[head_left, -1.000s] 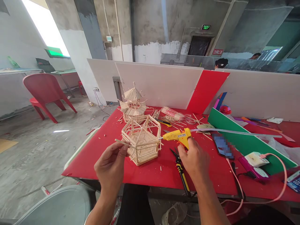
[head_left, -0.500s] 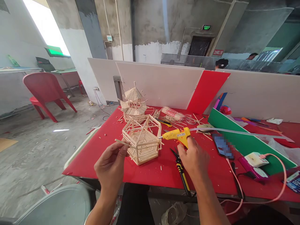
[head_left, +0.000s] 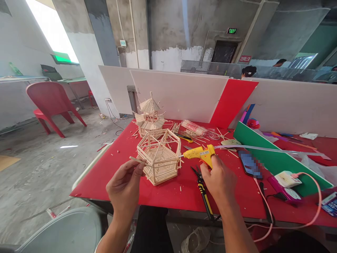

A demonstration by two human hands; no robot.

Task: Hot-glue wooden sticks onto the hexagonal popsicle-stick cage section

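Between thumb and fingers, my left hand [head_left: 125, 179] pinches a short wooden stick [head_left: 134, 160] at the left side of a six-sided stick frame [head_left: 165, 174]. My right hand [head_left: 218, 175] is closed round the handle of a yellow glue gun [head_left: 201, 154]. Its nozzle points left, close to the frame's right edge; whether it touches I cannot tell. A long clear glue stick [head_left: 252, 148] runs out of the gun's back. Behind the frame stands a small tiered pagoda [head_left: 151, 117] of the same sticks. Black and yellow pliers [head_left: 204, 196] lie below the gun.
Loose sticks, a bag of sticks [head_left: 195, 127] and a yellow utility knife [head_left: 184, 137] lie at the back of the red table [head_left: 105, 182]. To the right are a phone [head_left: 250, 164], a purple power strip [head_left: 285, 191] with a pink cable, and a green board [head_left: 279, 158].
My right hand and the glue gun have shifted very slightly right and down. My left hand still holds the stick in nearly the same place.
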